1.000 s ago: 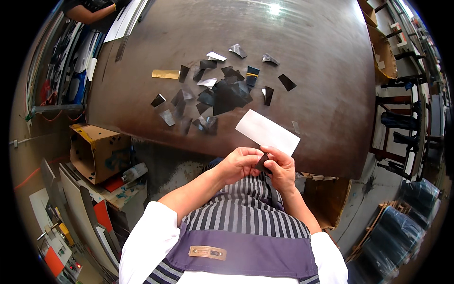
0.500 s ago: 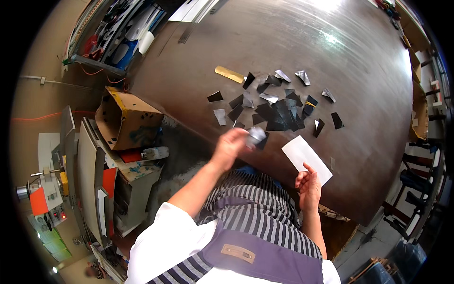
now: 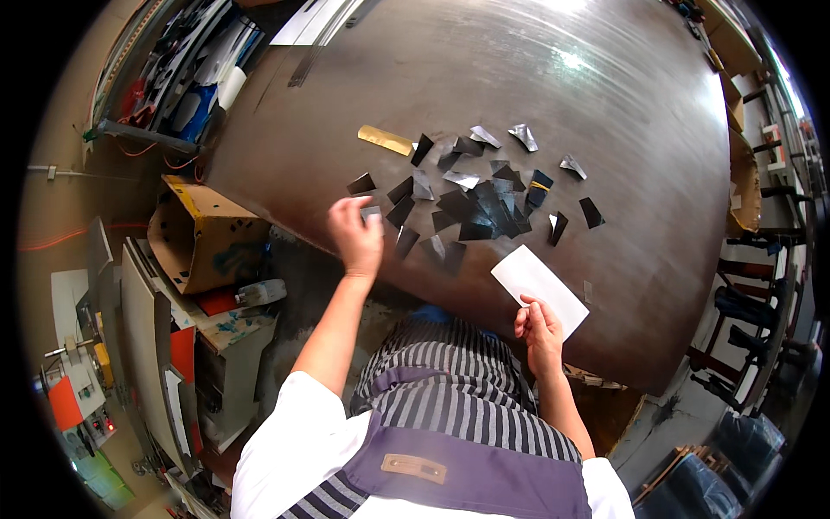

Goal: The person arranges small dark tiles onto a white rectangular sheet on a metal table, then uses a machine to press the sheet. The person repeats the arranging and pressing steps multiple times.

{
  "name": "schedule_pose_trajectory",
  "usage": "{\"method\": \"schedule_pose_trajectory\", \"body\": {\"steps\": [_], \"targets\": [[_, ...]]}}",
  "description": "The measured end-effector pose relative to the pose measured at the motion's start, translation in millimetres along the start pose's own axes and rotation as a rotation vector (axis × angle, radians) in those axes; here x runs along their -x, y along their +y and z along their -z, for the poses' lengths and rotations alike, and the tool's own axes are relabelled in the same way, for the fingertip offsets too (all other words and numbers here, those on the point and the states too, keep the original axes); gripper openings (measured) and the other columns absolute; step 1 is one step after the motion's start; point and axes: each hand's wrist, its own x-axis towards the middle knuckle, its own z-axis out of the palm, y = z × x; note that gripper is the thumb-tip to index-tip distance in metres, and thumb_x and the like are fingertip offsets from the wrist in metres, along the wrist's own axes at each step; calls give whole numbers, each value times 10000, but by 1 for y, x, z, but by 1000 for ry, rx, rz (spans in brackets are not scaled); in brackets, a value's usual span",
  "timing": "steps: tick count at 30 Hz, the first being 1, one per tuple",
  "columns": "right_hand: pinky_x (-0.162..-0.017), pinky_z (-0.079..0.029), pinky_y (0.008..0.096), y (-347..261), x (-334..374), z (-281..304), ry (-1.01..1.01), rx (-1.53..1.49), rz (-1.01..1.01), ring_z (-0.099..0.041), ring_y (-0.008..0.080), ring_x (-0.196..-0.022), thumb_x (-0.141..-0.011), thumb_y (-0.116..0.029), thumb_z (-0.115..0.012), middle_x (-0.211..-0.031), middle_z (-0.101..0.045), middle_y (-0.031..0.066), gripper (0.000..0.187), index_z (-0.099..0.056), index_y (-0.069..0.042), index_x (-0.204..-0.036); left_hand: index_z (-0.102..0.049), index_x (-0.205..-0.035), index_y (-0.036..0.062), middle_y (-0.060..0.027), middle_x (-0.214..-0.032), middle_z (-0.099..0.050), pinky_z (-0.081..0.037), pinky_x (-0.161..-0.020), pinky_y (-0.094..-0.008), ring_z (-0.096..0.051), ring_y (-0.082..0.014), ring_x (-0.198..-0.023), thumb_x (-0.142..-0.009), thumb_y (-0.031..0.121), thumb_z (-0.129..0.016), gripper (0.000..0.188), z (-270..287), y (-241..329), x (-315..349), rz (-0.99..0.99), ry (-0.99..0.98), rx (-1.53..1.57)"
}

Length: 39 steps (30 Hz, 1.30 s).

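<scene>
My left hand (image 3: 354,240), slightly blurred, is over the table's near left edge with thumb and fingers apart. Just beyond its fingertips, a small silver piece (image 3: 370,212) shows partly, and a black piece (image 3: 361,183) lies further off. My right hand (image 3: 542,336) is closed, its thumb and fingertips at the near edge of a white rectangular card (image 3: 541,285); the exact grip is partly hidden. Between the hands, several thin black pieces (image 3: 497,212) lie scattered and overlapping, with curled silver ones (image 3: 485,137) among them. A dark bundle (image 3: 539,188) has a yellow band round it.
A gold strip (image 3: 386,140) lies at the far left of the scraps on the brown table (image 3: 415,69). An open cardboard box (image 3: 207,233) stands beside the table's left edge. Upright boards (image 3: 149,320) and a clear bottle (image 3: 261,292) are nearer me.
My left hand has moved left from the near edge of the scraps, leaving a grey piece there. My right fingers have curled in by the card. The whole view has shifted slightly.
</scene>
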Motion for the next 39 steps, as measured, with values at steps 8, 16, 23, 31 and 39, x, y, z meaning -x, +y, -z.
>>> {"method": "schedule_pose_trajectory", "body": {"steps": [8, 16, 23, 31, 39], "targets": [[-621, -422, 222, -1, 6, 4, 16, 8, 25, -535, 85, -674, -1034, -225, -523, -807, -585, 8, 291, -602, -9, -1213, -613, -954, 105, -80, -1067, -487, -422, -903, -410, -476, -296, -1026, -635, 193, -877, 423, -74, 63, -24, -25, -261, -109], [-618, -420, 220, 4, 14, 16, 49, -37, 38, -533, 77, -678, -1022, -214, -548, -807, -591, 2, 278, -614, -7, -1195, -602, -969, 115, -48, -1070, -522, -440, -893, -399, -511, -259, -1023, -671, 325, -866, 450, -68, 74, -24, -101, -303, -256], [-631, -420, 221, -6, 11, 14, 74, 21, 37, -530, 75, -687, -1001, -186, -582, -802, -583, 0, 276, -607, 1, -1202, -600, -1016, 52, -27, -735, -653, -518, -654, -345, -644, -195, -705, -762, 168, -818, 354, -67, 82, 0, 19, -497, 216], [-731, -519, 304, -28, -24, 13, 230, 705, 630, -640, 209, -899, -839, -110, -744, -990, -657, 110, 405, -623, -34, -1218, -615, -942, 12, -8, -778, -651, -510, -626, -220, -599, -49, -703, -807, 70, -792, 230, -64, 153, 53, 42, -912, 644], [-664, -453, 228, -25, -18, 40, 179, 254, 324, -534, 50, -740, -916, -108, -697, -796, -611, -32, 145, -659, 23, -964, -618, -1095, 15, -32, -964, -660, -529, -735, -240, -641, -97, -827, -887, 80, -725, 242, -71, 165, 92, 411, -1172, 1044]]}}
